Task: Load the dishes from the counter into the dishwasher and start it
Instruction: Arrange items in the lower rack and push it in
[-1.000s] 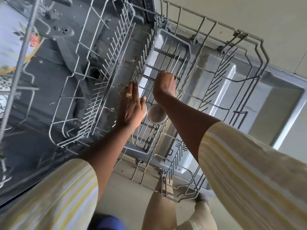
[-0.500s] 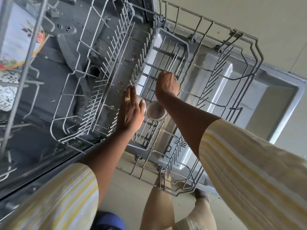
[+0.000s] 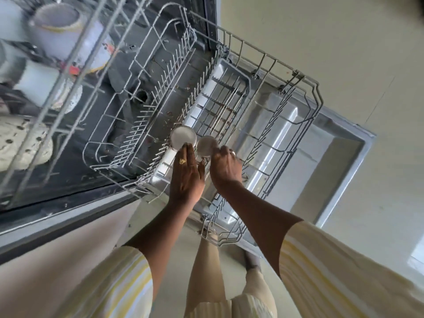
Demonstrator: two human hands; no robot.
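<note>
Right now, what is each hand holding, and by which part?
The right hand pinches the right steel bowl at its near rim. The left hand only touches the left steel bowl, without a clear grip.

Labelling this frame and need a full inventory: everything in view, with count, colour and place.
lower rack: one, grey wire, pulled out over the open door
inner tray: one, grey plastic, inside the lower rack
first bowl: one, small, steel, in the lower rack by the tine row
second bowl: one, small, steel, beside the first
upper rack: one, grey wire, top left, blurred
dishes: pale, in the upper rack, count unclear
door: one, silver-grey, open
floor: beige
left hand: gold ring, straight fingers touching the first bowl
right hand: curled fingers on the second bowl's edge
sleeves: two, yellow-white striped
legs: bottom centre
</note>
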